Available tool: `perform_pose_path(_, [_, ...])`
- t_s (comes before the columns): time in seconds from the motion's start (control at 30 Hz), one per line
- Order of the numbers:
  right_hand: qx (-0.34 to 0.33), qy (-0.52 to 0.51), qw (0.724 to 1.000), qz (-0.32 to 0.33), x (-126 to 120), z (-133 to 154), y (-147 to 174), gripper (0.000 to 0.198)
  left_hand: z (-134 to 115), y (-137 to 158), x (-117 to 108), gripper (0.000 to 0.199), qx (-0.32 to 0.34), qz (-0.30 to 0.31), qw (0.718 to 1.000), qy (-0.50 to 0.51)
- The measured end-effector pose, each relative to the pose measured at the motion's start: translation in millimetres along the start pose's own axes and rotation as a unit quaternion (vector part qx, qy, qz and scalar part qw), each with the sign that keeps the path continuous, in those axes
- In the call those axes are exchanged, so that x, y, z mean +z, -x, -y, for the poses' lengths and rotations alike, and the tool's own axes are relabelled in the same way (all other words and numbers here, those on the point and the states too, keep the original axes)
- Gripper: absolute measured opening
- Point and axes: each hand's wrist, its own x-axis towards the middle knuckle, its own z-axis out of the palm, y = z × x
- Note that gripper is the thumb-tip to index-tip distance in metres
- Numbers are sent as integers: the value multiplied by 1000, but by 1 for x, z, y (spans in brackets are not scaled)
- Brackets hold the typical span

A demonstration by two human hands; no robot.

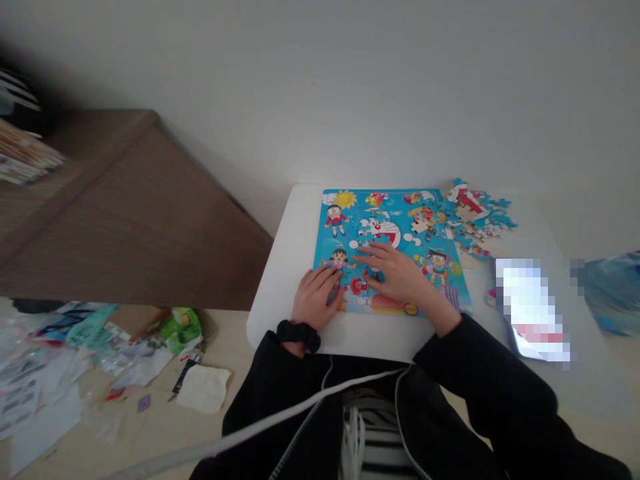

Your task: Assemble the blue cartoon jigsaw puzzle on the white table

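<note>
A blue cartoon jigsaw puzzle board (pixel 323 230) lies on a small white table. My left hand (pixel 316 293) rests on its lower left corner, fingers stretched out over a figure in pink. Over the lower middle of the board is my right hand (pixel 395 272), its fingers spread and touching the picture; whether a small piece sits under the fingertips is hidden. Partly assembled pieces show a white cartoon face with a red mouth (pixel 393 235) just beyond my right hand. A heap of loose puzzle pieces (pixel 470 210) lies at the board's upper right edge.
A phone with a blurred-out screen (pixel 533 307) lies on the right of the white table (pixel 280 267). A brown wooden cabinet (pixel 200 220) stands at left, with bags and papers (pixel 125 353) on the floor below. A white cable (pixel 280 419) crosses before my body.
</note>
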Motion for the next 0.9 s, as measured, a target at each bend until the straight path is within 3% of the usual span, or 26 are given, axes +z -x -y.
perform_pose_path(0.23, [-27,-1,999,44,0,-9,-5,55,1,1,1,31,1,-3,1000,-9])
perform_pose_path(0.43, [13,27,999,28,-2,-7,-9,51,-3,1,0,31,7,-11,999,-31])
perform_pose_path(0.63, [28,44,998,31,-5,-7,-9,51,-20,1,3,29,77,10,996,-38])
perform_pose_path(0.9, [-38,12,994,105,-12,-23,-11,58,-16,1,6,21,100,-19,995,-14])
